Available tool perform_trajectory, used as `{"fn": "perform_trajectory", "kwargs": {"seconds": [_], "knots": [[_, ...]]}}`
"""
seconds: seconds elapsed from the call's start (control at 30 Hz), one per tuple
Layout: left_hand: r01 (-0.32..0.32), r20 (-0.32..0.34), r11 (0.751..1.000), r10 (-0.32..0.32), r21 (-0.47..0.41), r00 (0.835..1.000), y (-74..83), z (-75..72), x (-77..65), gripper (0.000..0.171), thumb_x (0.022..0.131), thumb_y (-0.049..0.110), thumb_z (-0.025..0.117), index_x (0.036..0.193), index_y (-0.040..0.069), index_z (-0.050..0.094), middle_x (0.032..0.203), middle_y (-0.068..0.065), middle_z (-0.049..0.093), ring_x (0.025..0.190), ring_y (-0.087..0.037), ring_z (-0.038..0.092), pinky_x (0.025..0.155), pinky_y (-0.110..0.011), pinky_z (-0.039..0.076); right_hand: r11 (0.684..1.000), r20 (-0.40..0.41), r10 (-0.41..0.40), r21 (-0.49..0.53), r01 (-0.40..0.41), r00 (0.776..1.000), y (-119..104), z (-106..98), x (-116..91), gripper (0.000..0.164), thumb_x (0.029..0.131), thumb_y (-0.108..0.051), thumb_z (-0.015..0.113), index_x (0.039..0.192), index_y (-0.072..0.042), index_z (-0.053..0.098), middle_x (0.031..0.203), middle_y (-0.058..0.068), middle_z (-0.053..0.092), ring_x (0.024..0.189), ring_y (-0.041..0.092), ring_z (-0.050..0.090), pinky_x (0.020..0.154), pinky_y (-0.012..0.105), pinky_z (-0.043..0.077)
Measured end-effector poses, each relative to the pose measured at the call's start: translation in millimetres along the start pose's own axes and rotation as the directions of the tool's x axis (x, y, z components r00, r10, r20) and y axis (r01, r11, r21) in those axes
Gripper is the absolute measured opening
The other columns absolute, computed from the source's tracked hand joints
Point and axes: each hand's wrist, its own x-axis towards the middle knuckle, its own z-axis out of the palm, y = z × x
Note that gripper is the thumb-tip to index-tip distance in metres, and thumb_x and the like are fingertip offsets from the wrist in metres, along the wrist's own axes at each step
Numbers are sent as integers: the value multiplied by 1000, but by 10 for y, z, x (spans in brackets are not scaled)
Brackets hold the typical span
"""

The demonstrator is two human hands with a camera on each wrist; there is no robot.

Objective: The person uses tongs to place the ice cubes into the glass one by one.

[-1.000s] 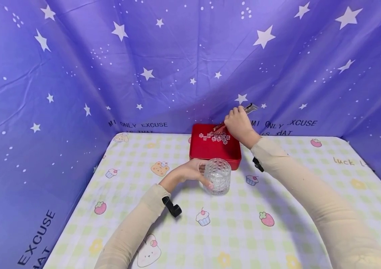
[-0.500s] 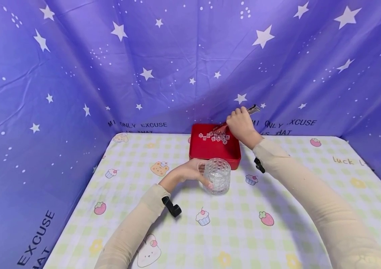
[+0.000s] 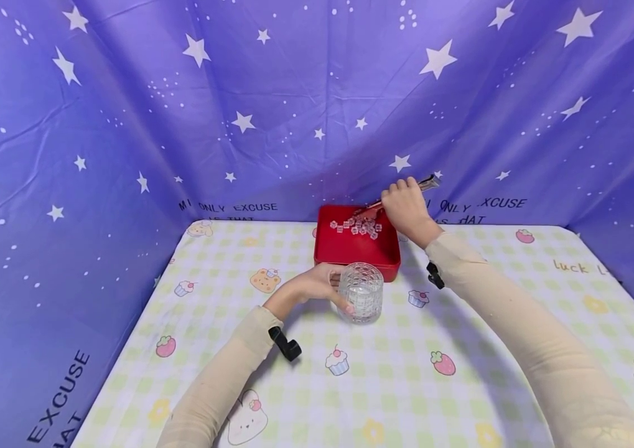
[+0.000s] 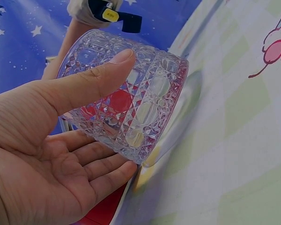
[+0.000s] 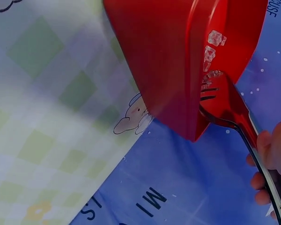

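Most cubes (image 3: 363, 231) in head view only

Black capitals on the blue starry curtain (image 3: 317, 93) read "MI ONLY EXCUSE" above "IS THAT" at far left, repeated, partly hidden, at far right; "EXCUSE" recurs at near left. The bench cloth (image 3: 518, 348) says "luck" at right. A yellow label (image 4: 110, 14) is illegible.

long beige left sleeve (image 3: 227, 367) toward seven o'clock, matching right sleeve (image 3: 518, 317) toward four o'clock, black left wrist mount (image 3: 285, 344), black right wrist mount (image 3: 435, 275) with yellow label (image 4: 111, 14)
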Motion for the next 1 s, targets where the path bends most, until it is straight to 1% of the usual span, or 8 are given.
{"fn": "perform_trajectory", "kwargs": {"seconds": [0.2,0.3,0.43,0.63,0.73,0.83,0.93,1.0], "knots": [[10,6,1000,-10,5,1000,-7,1,6,70,72,-5,85,138,4,61,133,-13,68,124,-20,64,111,-31,49,998,23,50,49,-51,998,85,37,-67,16,93,-3,56,86,3,69,84,21,68,84,38,60,82,48,45],[13,7,1000,-13,4,1000,-7,6,6,70,72,-5,85,138,4,61,133,-13,68,123,-19,64,111,-31,49,994,2,74,74,-74,997,132,45,-118,12,91,-5,60,87,3,68,83,21,68,84,39,61,82,50,46],[5,3,1000,-5,4,1000,-5,10,2,68,71,-6,85,135,4,63,130,-13,70,120,-18,65,109,-31,50,987,-37,115,114,-110,993,188,29,-189,9,89,-5,62,89,3,67,82,20,68,82,38,62,79,51,47],[0,3,1000,0,14,1000,-7,14,3,68,71,-5,85,135,4,63,130,-12,70,120,-18,65,109,-31,50,967,-82,188,190,-170,979,289,-37,-286,11,89,-11,67,86,0,66,79,18,67,78,38,63,73,50,46],[5,-2,1000,-4,23,1000,-1,12,2,71,70,-5,86,137,5,63,131,-12,69,122,-19,64,110,-33,49,947,-63,221,254,-199,973,352,-124,-326,11,90,-10,66,91,0,69,81,19,69,79,38,64,72,49,44],[10,-6,1000,-10,24,1000,10,5,2,73,70,-5,86,138,7,62,133,-11,68,124,-20,63,111,-34,49,917,-41,248,332,-220,968,425,-203,-355,16,93,-11,65,101,0,73,90,21,73,84,40,66,72,50,43],[18,-9,1000,-18,17,1000,18,1,-4,73,70,-6,86,138,7,62,133,-11,68,125,-21,62,112,-34,48,878,-6,271,412,-245,963,501,-258,-395,19,95,-13,67,107,-1,74,99,22,75,90,42,68,75,52,43],[21,-10,1000,-21,9,1000,12,-1,-4,73,70,-7,86,138,6,62,133,-12,69,125,-21,63,111,-32,49,848,25,286,458,-265,958,552,-282,-425,20,95,-15,68,109,-2,75,102,22,75,89,42,67,73,52,44]]}}
